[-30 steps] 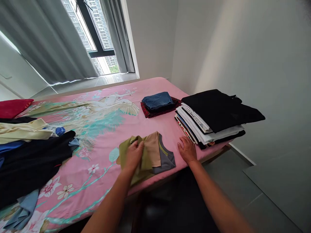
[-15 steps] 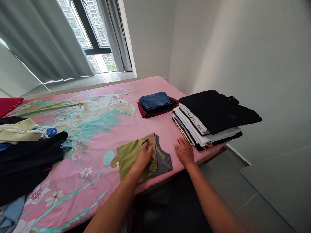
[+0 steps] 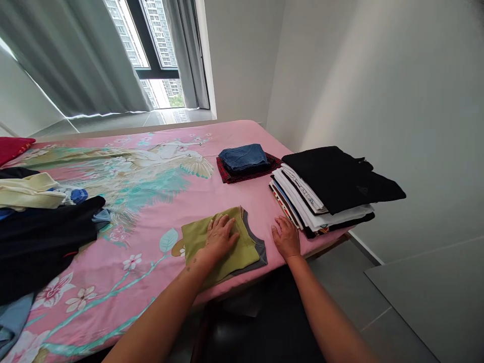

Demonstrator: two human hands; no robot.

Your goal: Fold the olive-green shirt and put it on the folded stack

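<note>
A folded olive-green shirt point(image 3: 242, 247) lies near the bed's front edge, with a grey neckline showing along its right side. My left hand point(image 3: 220, 237) rests flat on top of it, fingers stretched out. To the right, my right hand point(image 3: 286, 237) lies on the pink sheet with its fingers apart and holds nothing. Just beyond that hand stands a tall stack of folded clothes point(image 3: 302, 204), white and dark pieces with a black garment point(image 3: 340, 176) draped on top. Its edge is close to my fingertips.
Folded denim point(image 3: 244, 157) sits on a red plaid cloth point(image 3: 227, 176) farther back on the bed point(image 3: 196, 196). Loose clothes point(image 3: 41, 227) are heaped at the left. A red cloth point(image 3: 15, 148) lies behind them. A wall point(image 3: 416, 101) runs along the right.
The olive shirt's right part has been folded over flat, covering the brownish fabric and most of the grey. My left hand went from gripping it to lying flat. My right hand stayed put.
</note>
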